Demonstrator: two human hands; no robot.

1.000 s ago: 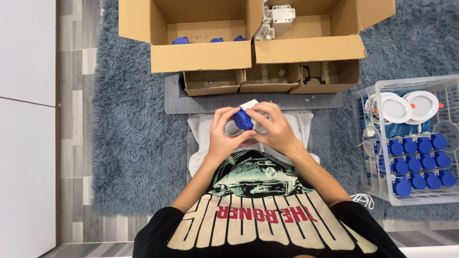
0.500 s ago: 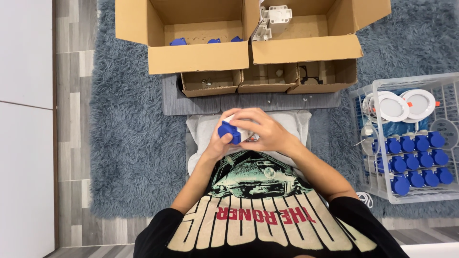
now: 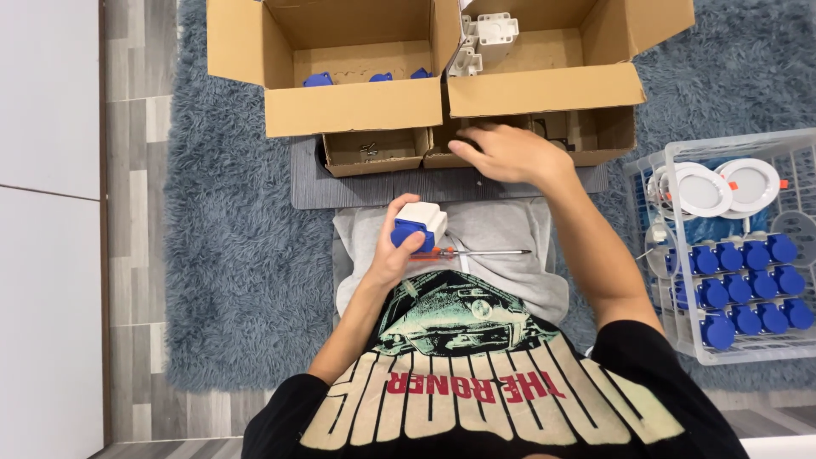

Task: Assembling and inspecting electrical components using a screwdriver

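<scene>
Two hands split: left hand (image 3: pixel 393 253) clamped on the blue-and-white socket (image 3: pixel 418 224) over the lap, screwdriver (image 3: pixel 466 252) just beneath. Right hand (image 3: pixel 503 151), fingers spread and empty, reaches into the small cardboard tray (image 3: pixel 595 136) far right. Keep the socket steady; pick a single part.
</scene>
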